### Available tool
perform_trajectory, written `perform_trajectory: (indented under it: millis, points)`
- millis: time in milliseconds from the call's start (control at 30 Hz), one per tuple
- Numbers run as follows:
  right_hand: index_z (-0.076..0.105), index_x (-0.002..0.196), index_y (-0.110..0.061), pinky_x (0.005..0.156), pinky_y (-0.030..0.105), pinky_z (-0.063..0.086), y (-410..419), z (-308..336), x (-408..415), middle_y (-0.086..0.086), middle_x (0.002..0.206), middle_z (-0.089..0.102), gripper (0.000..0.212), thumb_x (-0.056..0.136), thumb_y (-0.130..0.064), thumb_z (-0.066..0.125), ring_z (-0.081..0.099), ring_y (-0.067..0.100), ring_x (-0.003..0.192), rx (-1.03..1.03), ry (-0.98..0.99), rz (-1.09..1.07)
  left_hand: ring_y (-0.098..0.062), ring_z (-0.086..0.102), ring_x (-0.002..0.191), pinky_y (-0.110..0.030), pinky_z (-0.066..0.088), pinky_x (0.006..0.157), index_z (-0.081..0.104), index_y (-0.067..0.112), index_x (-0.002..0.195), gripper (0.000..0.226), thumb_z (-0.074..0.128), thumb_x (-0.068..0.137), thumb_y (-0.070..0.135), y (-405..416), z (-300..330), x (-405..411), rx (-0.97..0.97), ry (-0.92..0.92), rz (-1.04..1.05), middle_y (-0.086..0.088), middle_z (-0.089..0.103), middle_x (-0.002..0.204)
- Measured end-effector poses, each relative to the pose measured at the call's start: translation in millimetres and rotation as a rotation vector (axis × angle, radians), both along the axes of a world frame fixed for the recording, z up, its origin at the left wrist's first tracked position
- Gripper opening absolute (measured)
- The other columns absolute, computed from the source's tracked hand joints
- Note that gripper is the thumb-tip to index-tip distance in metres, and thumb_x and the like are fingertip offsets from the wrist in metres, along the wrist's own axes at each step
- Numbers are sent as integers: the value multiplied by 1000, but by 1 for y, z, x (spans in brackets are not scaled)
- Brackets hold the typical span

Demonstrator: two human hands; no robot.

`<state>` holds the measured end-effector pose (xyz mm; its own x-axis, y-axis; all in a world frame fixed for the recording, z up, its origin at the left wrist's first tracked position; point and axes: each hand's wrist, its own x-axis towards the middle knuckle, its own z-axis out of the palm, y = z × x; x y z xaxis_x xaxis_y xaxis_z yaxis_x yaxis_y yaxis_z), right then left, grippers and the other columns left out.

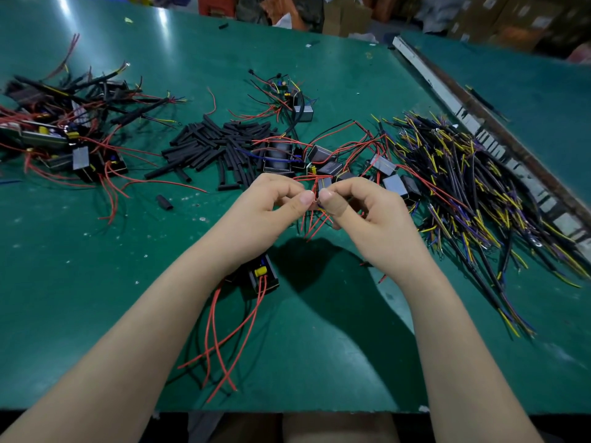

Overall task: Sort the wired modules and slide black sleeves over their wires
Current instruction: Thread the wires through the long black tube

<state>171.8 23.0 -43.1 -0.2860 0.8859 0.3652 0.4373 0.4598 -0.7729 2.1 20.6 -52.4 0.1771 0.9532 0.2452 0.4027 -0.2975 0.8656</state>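
Note:
My left hand and my right hand meet above the middle of the green table. Their thumbs and forefingers pinch thin red wires that hang down between them. A small grey module shows just behind the fingertips. Below my left wrist lies a black module with a yellow part and long red wires trailing toward me. Behind the hands lies a pile of black sleeves, with a cluster of grey wired modules to its right.
At the far left sits a heap of modules with sleeved wires. A large bundle of black, yellow and purple wires spreads on the right beside a metal rail. One more module lies further back. A lone sleeve lies left.

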Motion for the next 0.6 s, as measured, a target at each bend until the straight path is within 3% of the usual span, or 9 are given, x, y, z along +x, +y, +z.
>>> perform_trajectory:
  millis: [167, 333, 400, 467, 533, 600]
  points:
    - [66, 84, -16, 67, 12, 34, 1, -2, -3, -17, 69, 50, 15, 95, -21, 58, 49, -5, 66, 95, -89, -31, 6, 43, 99, 2, 28, 84, 63, 21, 87, 8, 58, 92, 17, 0, -1, 2, 47, 45, 31, 12, 48, 98]
    - [69, 87, -14, 66, 24, 40, 0, -1, -4, -14, 68, 54, 18, 95, -25, 58, 50, 2, 65, 2, -63, -48, -13, 44, 113, -31, 35, 95, 61, 30, 83, 12, 58, 91, 22, -1, 1, 0, 63, 97, 52, 8, 46, 106]
    - [68, 84, -19, 62, 30, 42, -2, 2, -5, -6, 66, 57, 18, 95, -29, 57, 52, 16, 63, -106, -10, -46, -21, 41, 115, -28, 28, 97, 64, 26, 85, 9, 60, 91, 20, -3, 3, 2, 133, 156, 100, 5, 45, 110]
    - [67, 82, -22, 52, 24, 39, -3, 5, -4, 1, 66, 58, 19, 95, -31, 57, 51, 9, 55, -209, 57, -31, -26, 41, 112, -22, 23, 92, 70, 17, 87, 7, 63, 89, 19, -4, 5, 3, 235, 200, 160, 5, 44, 110]
    - [67, 80, -25, 50, 13, 37, -4, 8, -4, -4, 71, 60, 19, 95, -29, 57, 54, 0, 58, -288, 122, -8, -30, 42, 108, -29, 27, 92, 71, 12, 85, 13, 64, 87, 22, -6, 6, 4, 318, 233, 186, 5, 43, 109]
    - [67, 78, -26, 47, 14, 37, -4, 9, -3, -10, 71, 63, 20, 95, -28, 57, 57, 0, 62, -356, 166, 9, -32, 44, 104, -40, 31, 91, 72, 10, 82, 17, 62, 84, 23, -9, 7, 6, 383, 258, 194, 5, 43, 108]
